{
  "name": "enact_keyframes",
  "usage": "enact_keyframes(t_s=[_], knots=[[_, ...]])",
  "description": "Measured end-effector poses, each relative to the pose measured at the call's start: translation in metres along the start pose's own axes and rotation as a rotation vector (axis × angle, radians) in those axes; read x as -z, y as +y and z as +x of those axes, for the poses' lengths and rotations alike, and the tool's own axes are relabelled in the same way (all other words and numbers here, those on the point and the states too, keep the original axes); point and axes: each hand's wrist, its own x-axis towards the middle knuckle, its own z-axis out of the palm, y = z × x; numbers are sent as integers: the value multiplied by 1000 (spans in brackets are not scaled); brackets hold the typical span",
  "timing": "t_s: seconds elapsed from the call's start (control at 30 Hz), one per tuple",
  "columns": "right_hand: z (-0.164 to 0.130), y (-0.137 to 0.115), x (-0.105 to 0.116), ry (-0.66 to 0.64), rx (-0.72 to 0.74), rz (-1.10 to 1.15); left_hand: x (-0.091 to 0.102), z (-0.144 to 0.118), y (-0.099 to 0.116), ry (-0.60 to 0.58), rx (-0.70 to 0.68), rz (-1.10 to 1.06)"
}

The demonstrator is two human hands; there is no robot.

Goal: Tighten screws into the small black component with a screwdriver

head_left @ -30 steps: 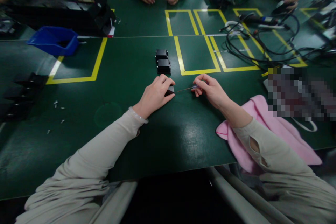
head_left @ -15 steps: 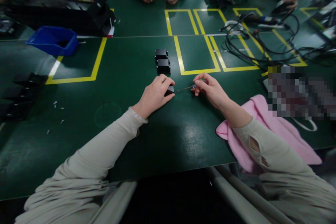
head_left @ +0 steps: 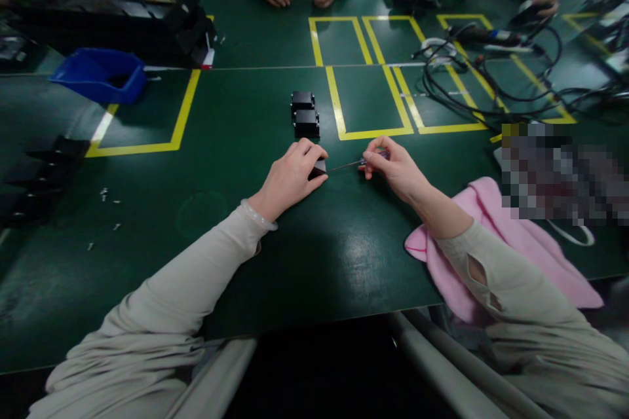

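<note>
The left hand (head_left: 289, 178) gripped a small black plastic block (head_left: 318, 169). The right hand (head_left: 393, 167) pinched a thin metal screwdriver (head_left: 354, 163) against it. The blue plastic bin (head_left: 98, 75)'s contents were hidden.

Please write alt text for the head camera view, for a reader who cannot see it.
The left hand holds a small black block on a green table while the right hand points a thin screwdriver at it. Two more black blocks sit just beyond; a pink cloth lies at right.
</note>
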Motion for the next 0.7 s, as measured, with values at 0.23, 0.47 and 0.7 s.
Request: enact_keyframes(t_s=[0.23, 0.47, 0.7], knots=[[-1, -1, -4, 60, 24, 2, 0, 0, 1, 7, -5, 1], [-3, -4, -6, 13, 57, 6, -1, 0, 0, 12, -10, 2], [-5, -8, -6, -3, 23, 13, -1, 0, 0, 17, -8, 2]])
